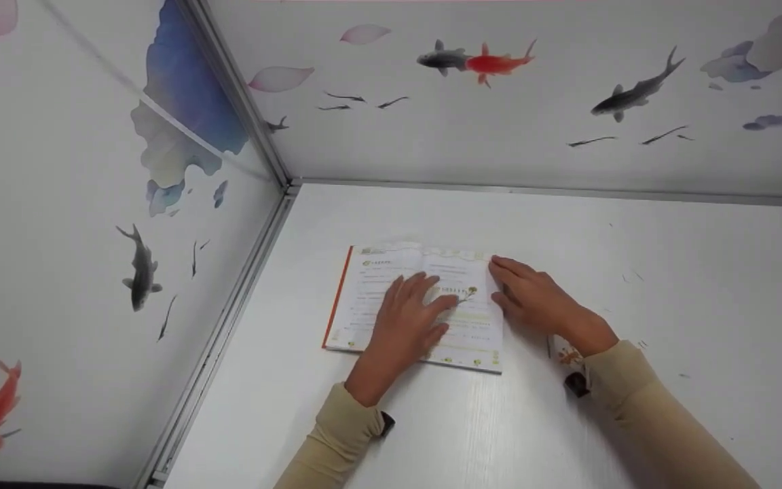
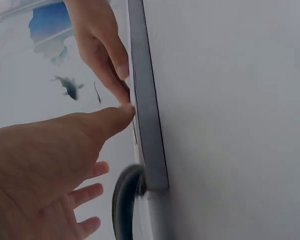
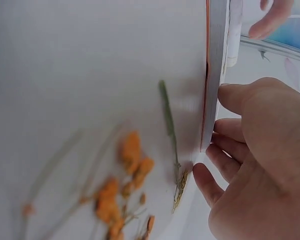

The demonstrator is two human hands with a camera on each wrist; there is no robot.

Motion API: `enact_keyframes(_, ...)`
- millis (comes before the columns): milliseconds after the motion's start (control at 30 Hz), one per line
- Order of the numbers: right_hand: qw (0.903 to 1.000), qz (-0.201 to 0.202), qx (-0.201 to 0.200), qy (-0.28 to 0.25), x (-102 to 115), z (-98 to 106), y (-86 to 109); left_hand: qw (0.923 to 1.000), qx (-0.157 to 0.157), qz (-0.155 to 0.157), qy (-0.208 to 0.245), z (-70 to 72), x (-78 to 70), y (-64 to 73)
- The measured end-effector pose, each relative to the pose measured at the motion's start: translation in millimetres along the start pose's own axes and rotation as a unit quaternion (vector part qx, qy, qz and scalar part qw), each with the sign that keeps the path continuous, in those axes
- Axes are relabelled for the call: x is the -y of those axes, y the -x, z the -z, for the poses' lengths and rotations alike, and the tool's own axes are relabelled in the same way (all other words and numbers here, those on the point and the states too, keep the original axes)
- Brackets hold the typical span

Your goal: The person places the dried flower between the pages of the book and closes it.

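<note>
An open book (image 1: 476, 333) with printed pages and an orange cover edge lies flat on the white table. My left hand (image 1: 404, 326) rests over its middle with the fingers spread across the pages. At the book's right edge is my right hand (image 1: 533, 295), its fingers extended and fingertips touching that edge. In the right wrist view, the thumb and fingers meet the side of the page block (image 3: 217, 60). A small yellow-green flower (image 1: 472, 291) shows on the right page; whether it is printed or real, I cannot tell. Dried-looking orange flowers (image 3: 110, 200) lie beside the right wrist.
A thin green stem (image 3: 167, 110) lies near the orange flowers, right of the book. Small dark slivers (image 1: 642, 344) are scattered on the table's right side. White panels (image 1: 499, 149) with painted fish border the table at the back and left.
</note>
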State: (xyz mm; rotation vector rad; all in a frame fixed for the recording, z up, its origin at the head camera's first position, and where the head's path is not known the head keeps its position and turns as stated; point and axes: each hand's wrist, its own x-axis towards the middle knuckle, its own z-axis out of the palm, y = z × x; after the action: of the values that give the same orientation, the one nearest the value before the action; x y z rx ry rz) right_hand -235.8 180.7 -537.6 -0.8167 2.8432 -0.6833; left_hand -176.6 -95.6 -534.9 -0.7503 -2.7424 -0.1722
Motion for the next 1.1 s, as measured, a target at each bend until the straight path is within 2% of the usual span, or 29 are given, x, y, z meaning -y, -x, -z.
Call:
enact_keyframes(67,1.0,0.001,-0.001,-0.001,-0.2,0.5,0.4,0.9987,-0.015,-0.035,0.032,0.8,-12.3,-0.8)
enact_keyframes(167,1.0,0.001,-0.004,-0.002,-1.8,0.6,0.6,0.9949,-0.002,-0.068,0.074,-0.7,-29.9,-2.7)
enact_keyframes(233,1.0,0.001,-0.007,-0.001,-3.2,0.1,0.5,0.9941,0.02,-0.069,0.081,-3.0,-39.8,-4.4)
enact_keyframes(400,0.9996,0.017,-0.024,0.003,-4.3,-0.9,0.9,0.9959,0.06,-0.044,0.051,-8.3,-54.8,-7.2)
enact_keyframes(600,0.9988,0.032,-0.038,0.002,-1.4,-1.3,1.6,0.9973,0.064,-0.028,0.025,-11.9,-59.6,-6.2)
enact_keyframes(800,0.9993,0.024,-0.028,0.003,-3.0,-2.7,0.9,0.9962,0.078,-0.022,0.033,-11.1,-59.8,-6.7)
enact_keyframes(900,0.9994,0.02,-0.028,-0.006,-5.7,-3.1,0.1,0.9961,0.083,-0.022,0.02,-10.9,-59.8,-8.0)
enact_keyframes(1000,0.999,0.019,-0.035,-0.02,-8.3,-2.6,-0.6,0.997,0.074,-0.021,-0.005,-10.9,-60.8,-10.2)
enact_keyframes(1100,0.9985,0.016,-0.045,-0.028,-11.5,-1.9,-0.7,0.9981,0.047,-0.024,-0.031,-11.6,-63.5,-13.1)
